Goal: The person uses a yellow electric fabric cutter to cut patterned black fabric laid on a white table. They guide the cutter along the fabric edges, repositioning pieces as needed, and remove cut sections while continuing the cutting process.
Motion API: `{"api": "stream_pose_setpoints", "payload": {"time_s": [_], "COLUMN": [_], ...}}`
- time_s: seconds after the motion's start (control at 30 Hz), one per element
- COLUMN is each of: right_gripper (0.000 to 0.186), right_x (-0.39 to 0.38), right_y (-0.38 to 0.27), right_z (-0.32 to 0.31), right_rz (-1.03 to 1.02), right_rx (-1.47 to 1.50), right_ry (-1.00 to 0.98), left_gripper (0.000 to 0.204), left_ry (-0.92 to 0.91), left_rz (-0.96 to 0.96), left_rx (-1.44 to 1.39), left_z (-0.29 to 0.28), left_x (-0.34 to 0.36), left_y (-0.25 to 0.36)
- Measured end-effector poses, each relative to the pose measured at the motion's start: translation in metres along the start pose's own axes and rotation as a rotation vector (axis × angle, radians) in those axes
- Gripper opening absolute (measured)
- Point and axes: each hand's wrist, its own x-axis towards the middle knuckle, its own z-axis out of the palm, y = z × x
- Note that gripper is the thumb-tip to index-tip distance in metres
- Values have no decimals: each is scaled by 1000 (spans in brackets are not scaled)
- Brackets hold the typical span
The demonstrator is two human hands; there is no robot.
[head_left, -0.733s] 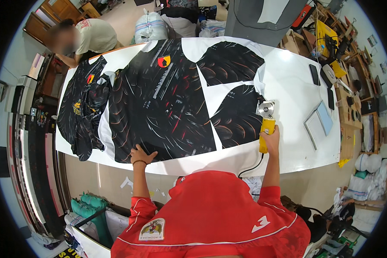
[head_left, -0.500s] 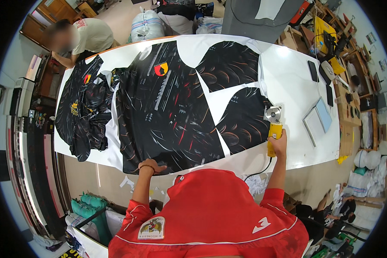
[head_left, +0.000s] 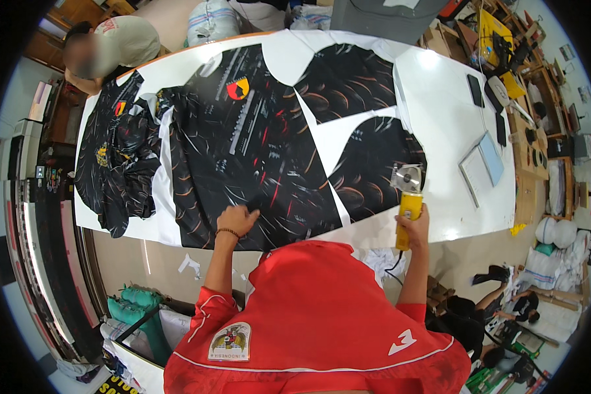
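My right hand grips the yellow body of an electric rotary cloth cutter. Its round blade and metal guard lie over the right end of a black patterned fabric piece, and a dark cord trails from its lower end. On the large black printed fabric panel rests my left hand, a bracelet at the wrist, thumb stretched out to the right. White sheeting shows between the black shapes. A crumpled black printed piece lies at the left.
The white table carries a phone and an open notebook at the right. Across the far left corner leans another person. White sacks and a grey cabinet stand behind. Scraps lie on the floor.
My left hand has moved from the panel's front edge farther onto the fabric. The cutter has shifted left, from beside the black piece's right edge to over it. The view has shifted too.
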Motion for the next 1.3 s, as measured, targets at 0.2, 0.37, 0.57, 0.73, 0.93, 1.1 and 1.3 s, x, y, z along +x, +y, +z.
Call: {"api": "stream_pose_setpoints", "payload": {"time_s": [0.2,0.37,0.57,0.73,0.93,1.1,1.3], "right_gripper": [65,73,87,94,97,96,88], "right_x": [-78,-124,-157,-162,-159,-154,-151], "right_y": [25,11,34,40,42,54,43], "right_z": [17,33,25,35,57,56,63], "right_rz": [116,50,-94,38,87,-12,-89], "right_rx": [-45,-300,-516,-737,-953,-907,-896], "right_ry": [-185,-185,-230,-277,-237,-203,-194], "left_gripper": [48,62,84,89,87,86,87], "left_ry": [655,784,781,745,790,787,771], "left_rz": [497,551,544,526,543,533,530], "left_rx": [-288,-207,-132,-90,-78,-90,-107], "left_z": [44,71,86,94,93,94,94], "left_x": [21,24,33,35,34,34,35], "left_y": [14,25,31,31,32,32,32]}}
